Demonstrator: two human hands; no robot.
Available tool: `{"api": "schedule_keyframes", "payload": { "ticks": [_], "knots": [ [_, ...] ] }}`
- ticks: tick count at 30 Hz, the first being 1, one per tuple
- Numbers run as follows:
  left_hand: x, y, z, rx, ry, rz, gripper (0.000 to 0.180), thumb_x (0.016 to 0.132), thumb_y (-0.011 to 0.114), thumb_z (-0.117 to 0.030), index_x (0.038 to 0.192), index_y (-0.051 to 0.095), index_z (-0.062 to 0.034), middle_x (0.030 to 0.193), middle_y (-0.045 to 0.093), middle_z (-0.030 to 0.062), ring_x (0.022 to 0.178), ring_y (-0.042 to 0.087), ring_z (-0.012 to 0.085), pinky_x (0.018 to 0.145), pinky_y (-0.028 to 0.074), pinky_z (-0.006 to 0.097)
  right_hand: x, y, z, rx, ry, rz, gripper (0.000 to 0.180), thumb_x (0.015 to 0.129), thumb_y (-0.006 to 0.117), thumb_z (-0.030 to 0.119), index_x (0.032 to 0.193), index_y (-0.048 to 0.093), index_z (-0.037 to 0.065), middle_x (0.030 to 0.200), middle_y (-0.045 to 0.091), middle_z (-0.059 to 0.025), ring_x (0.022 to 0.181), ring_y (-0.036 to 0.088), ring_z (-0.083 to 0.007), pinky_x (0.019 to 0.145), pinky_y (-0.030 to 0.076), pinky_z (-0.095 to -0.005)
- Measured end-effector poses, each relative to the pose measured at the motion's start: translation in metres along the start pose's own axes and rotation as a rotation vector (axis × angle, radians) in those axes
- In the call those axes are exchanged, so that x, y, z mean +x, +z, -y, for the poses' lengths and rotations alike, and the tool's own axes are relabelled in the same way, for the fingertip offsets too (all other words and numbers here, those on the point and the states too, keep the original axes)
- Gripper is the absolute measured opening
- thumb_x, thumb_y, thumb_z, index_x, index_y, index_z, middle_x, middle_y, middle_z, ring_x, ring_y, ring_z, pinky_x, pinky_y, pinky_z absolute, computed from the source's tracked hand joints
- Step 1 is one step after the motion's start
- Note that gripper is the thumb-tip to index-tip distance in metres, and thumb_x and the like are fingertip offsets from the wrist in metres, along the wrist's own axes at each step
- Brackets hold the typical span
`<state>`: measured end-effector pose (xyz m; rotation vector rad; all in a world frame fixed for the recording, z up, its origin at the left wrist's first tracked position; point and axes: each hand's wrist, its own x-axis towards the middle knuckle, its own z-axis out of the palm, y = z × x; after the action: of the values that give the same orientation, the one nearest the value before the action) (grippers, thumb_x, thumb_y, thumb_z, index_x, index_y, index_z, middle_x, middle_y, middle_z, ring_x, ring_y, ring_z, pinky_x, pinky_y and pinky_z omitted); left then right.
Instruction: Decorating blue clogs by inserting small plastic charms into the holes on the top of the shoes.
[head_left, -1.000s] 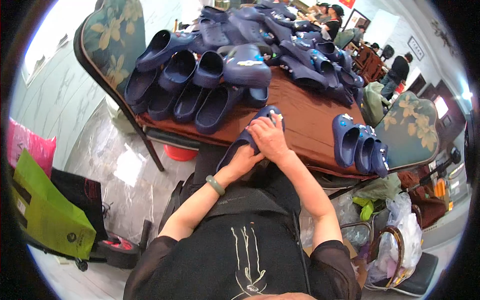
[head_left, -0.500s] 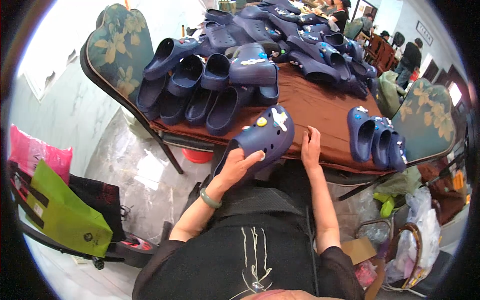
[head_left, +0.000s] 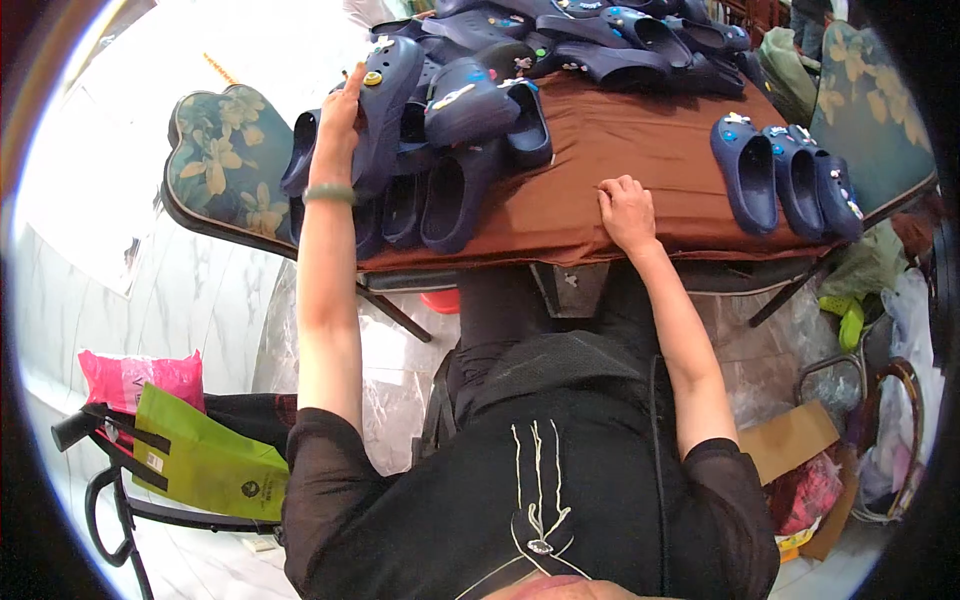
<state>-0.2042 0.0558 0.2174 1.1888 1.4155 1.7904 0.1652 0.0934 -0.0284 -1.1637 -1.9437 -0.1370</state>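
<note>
A navy clog (head_left: 390,105) with a yellow round charm and a white charm stands toe up at the left of the table. My left hand (head_left: 341,118) grips it by its side, arm stretched far out, over other navy clogs stacked there. Beside it a navy clog (head_left: 470,112) with a white charm lies on the stack. My right hand (head_left: 630,213) rests on the brown tablecloth (head_left: 590,130) near the front edge. Its fingers are curled in, and a tiny dark bit shows at the fingertips, too small to name.
More charmed navy clogs (head_left: 600,65) are heaped at the back of the table. Several clogs (head_left: 738,160) line the right edge. Flowered chair backs (head_left: 228,160) flank the table. A green bag (head_left: 205,455) lies lower left, and an open cardboard box (head_left: 795,440) lower right.
My left hand has carried the clog from above my lap forward and left to the stack. My right hand's fingers have gone from stretched to curled on the cloth. The view has shifted.
</note>
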Motion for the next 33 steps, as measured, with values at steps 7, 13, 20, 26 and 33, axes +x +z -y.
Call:
{"api": "schedule_keyframes", "payload": {
  "ticks": [7, 13, 20, 26, 33],
  "knots": [
    [0.051, -0.010, 0.056, 1.016, 0.243, 0.276, 0.032, 0.077, 0.070, -0.029, 0.074, 0.059, 0.0012, 0.062, 0.053, 0.0046, 0.059, 0.050, 0.0132, 0.054, 0.041, 0.033, 0.001, -0.001, 0.002, 0.026, -0.004, -0.020, 0.013, 0.082, 0.057, 0.023, 0.088, 0.061, 0.012, 0.090, 0.057, -0.0071, 0.091, 0.055, -0.0260, 0.078, 0.042, -0.0407],
    [0.042, -0.001, 0.043, 1.168, 0.323, 0.322, 0.046, 0.079, 0.064, -0.038, 0.069, 0.055, 0.0062, 0.056, 0.049, 0.0140, 0.055, 0.051, 0.0192, 0.054, 0.041, 0.038, -0.002, 0.003, -0.002, -0.023, -0.010, -0.008, 0.014, 0.081, 0.058, 0.022, 0.088, 0.061, 0.011, 0.089, 0.056, -0.0091, 0.089, 0.055, -0.0271, 0.078, 0.042, -0.0410],
    [-0.050, 0.004, 0.008, 0.975, 0.735, -0.077, 0.029, 0.086, 0.061, -0.026, 0.096, 0.062, 0.0023, 0.091, 0.065, 0.0154, 0.083, 0.063, 0.0250, 0.075, 0.047, 0.032, 0.025, -0.076, -0.073, -0.364, -0.175, -0.190, 0.034, 0.076, 0.064, 0.025, 0.104, 0.051, 0.010, 0.098, 0.052, -0.0107, 0.088, 0.052, -0.0269, 0.069, 0.044, -0.0389],
    [-0.165, 0.035, 0.023, 0.630, 0.777, 0.135, 0.010, 0.083, 0.064, -0.009, 0.091, 0.067, -0.0034, 0.090, 0.066, 0.0119, 0.085, 0.064, 0.0218, 0.077, 0.049, 0.032, 0.007, -0.132, -0.149, -0.716, 0.483, 0.282, 0.049, 0.072, 0.073, 0.034, 0.102, 0.049, 0.003, 0.105, 0.057, -0.0174, 0.099, 0.058, -0.0358, 0.077, 0.050, -0.0476],
    [-0.194, 0.061, 0.125, 0.625, 0.602, 0.500, 0.014, 0.084, 0.062, -0.015, 0.087, 0.066, -0.0018, 0.084, 0.066, 0.0149, 0.079, 0.064, 0.0288, 0.069, 0.050, 0.035, 0.012, -0.102, -0.087, -0.365, 0.224, 0.346, 0.029, 0.080, 0.057, 0.023, 0.095, 0.048, 0.000, 0.090, 0.061, -0.0248, 0.085, 0.060, -0.0423, 0.074, 0.048, -0.0497]
  ]
}}
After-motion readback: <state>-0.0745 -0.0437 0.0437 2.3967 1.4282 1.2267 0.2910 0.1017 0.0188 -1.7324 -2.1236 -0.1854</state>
